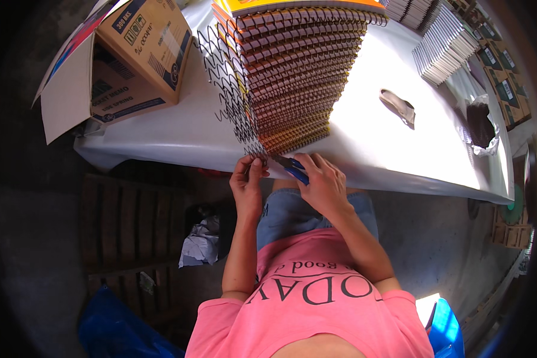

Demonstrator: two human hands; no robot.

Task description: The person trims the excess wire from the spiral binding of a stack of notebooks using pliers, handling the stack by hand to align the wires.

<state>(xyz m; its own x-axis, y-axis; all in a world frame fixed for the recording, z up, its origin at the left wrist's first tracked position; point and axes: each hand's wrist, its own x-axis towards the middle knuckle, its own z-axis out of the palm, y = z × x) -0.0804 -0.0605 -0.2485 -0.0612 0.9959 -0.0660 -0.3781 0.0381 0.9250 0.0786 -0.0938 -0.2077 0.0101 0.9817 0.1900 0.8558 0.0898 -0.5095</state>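
Observation:
A tall stack of spiral-bound notebooks (pixel 298 71) with orange and yellow edges stands at the table's front. Loose ends of black spiral wire (pixel 224 89) stick out from its left side. Low at the stack's front left corner, my left hand (pixel 247 185) pinches the end of one coil between thumb and fingers. My right hand (pixel 325 185) is closed around pliers (pixel 297 172) with blue handles. Their dark jaws point left at that same wire, close to my left fingertips. Whether the jaws touch the wire is too small to tell.
The white-covered table (pixel 376 143) carries an open cardboard box (pixel 140 53) at left and a beige curved object (pixel 398 107) at right. More notebooks (pixel 444 48) are stacked at the back right, near a white bag (pixel 482 125) with dark contents. A wooden pallet (pixel 131 221) lies below left.

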